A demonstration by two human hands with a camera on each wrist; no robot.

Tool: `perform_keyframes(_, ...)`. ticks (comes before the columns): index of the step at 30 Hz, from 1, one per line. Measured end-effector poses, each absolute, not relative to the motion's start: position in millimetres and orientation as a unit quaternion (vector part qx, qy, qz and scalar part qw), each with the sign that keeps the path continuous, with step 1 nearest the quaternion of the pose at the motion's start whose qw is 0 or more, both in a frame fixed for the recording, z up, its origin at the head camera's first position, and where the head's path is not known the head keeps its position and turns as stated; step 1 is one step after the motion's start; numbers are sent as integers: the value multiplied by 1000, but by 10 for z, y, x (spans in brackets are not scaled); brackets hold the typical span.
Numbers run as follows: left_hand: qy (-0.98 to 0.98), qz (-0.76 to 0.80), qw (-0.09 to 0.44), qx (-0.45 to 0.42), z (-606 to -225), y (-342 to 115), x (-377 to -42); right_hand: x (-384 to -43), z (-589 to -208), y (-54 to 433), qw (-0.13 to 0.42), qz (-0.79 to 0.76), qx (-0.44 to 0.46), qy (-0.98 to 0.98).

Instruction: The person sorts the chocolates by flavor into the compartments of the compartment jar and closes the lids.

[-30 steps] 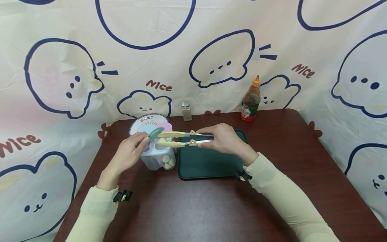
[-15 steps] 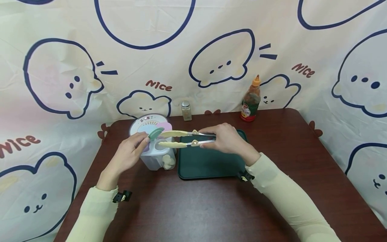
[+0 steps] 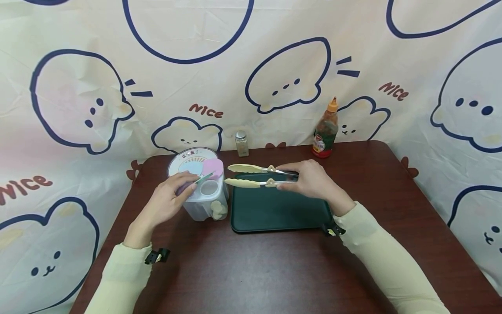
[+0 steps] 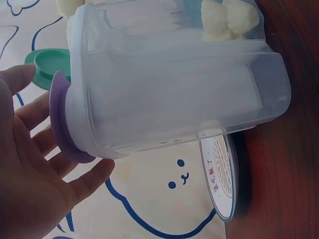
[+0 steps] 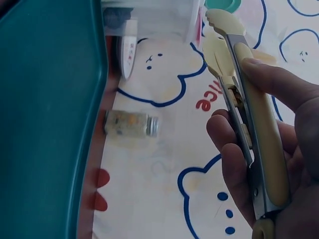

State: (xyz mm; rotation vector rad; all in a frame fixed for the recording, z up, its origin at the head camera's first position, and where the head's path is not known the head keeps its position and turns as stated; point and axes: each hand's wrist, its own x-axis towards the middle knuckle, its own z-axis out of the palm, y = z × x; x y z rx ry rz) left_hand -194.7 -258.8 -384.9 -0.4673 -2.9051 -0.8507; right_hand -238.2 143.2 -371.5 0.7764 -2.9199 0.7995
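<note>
My left hand [image 3: 162,198] is at a clear lidded container [image 3: 200,209], thumb and forefinger at the edge of its round green lid [image 4: 52,67], which tilts over the uncovered round opening. A purple lid [image 4: 65,119] sits beside the other fingers. Pale chunks [image 3: 218,210] lie inside one compartment, seen through the wall. My right hand [image 3: 310,179] grips kitchen tongs [image 5: 259,124] with cream-coloured heads and metal arms. Their tips are apart, with nothing seen between them, just right of the container above the dark green tray [image 3: 274,213].
Behind the container a round white printed plate-like disc [image 3: 184,161] stands upright. A small metal-capped shaker jar [image 3: 242,145] and a red sauce bottle [image 3: 325,133] with an orange nozzle stand at the table's back edge, before a cartoon-printed cloth [image 3: 274,26].
The tongs have drawn right, away from the container opening. A pale chunk at the opening is gone from there, and the chunks inside lie differently. The green lid has tilted lower.
</note>
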Motion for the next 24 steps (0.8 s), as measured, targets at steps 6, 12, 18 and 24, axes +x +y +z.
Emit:
perform_keyframes(6,-948,-270,35,-162,-3847,-2590,-1950,-2380,-3780,1608,4,268,232,-935)
perform_keyframes(12,-952,-261,25,-159,-3858,-2582,-1939,-2367,-3801,1747,8,278,211,-937)
perform_keyframes(18,-951,-253,29,-177,-3882,-2588,-1935,-2362,-3841,1866,-1,286,184,-940)
perform_keyframes(24,-946,-262,27,-189,-3893,-2589,-1931,-2356,-3871,1982,1,289,163,-943)
